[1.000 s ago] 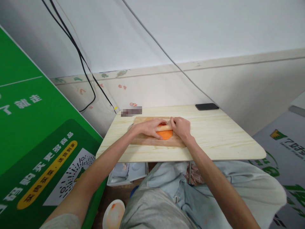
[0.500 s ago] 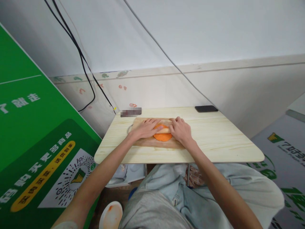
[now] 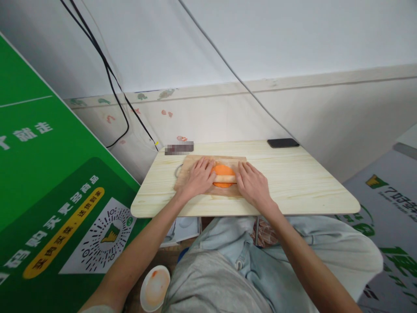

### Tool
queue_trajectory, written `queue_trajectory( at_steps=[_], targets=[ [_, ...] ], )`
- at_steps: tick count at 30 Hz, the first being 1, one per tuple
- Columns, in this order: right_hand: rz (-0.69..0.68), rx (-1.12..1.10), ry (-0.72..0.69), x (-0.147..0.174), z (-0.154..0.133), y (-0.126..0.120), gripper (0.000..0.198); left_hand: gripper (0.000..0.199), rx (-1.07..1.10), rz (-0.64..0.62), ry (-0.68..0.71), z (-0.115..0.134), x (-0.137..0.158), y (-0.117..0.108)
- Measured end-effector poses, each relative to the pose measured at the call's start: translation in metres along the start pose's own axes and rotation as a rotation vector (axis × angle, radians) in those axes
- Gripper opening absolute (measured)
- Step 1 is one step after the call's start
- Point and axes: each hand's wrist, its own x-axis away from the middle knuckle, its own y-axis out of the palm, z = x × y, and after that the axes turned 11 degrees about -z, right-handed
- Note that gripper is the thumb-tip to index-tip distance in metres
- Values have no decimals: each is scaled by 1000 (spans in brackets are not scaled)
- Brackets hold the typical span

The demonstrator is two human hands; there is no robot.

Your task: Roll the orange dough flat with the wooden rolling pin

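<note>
A flat orange round of dough point(image 3: 223, 169) lies on a wooden cutting board point(image 3: 233, 159). Across its nearer half rests a pale wooden rolling pin point(image 3: 225, 179), with orange showing on both sides of it. My left hand point(image 3: 199, 176) covers the pin's left end, fingers together and curved over it. At the other end, my right hand point(image 3: 253, 182) is bent over the pin in the same way. Both ends of the pin are hidden under my hands. A metal ring handle point(image 3: 177, 170) sticks out at the board's left edge.
The board lies on a light wooden table point(image 3: 302, 182). A black phone point(image 3: 282, 143) is at the back right, a blurred-out item point(image 3: 179, 148) at the back left. Below left is a white bowl point(image 3: 155, 288) with orange stains. A green panel point(image 3: 39, 174) stands left.
Both hands have brought the rolling pin toward me, from the dough's middle onto its nearer half. More of the dough's far side shows. The view has tilted slightly.
</note>
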Motion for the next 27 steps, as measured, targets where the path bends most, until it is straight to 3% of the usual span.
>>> queue_trajectory(
  at_steps=[16, 27],
  targets=[
    [158, -15, -88, 40, -3, 15, 59, 60, 23, 40, -68, 30, 42, -3],
    [-27, 2, -4, -16, 1, -4, 52, 60, 58, 7, -93, 1, -10, -1]
  ],
)
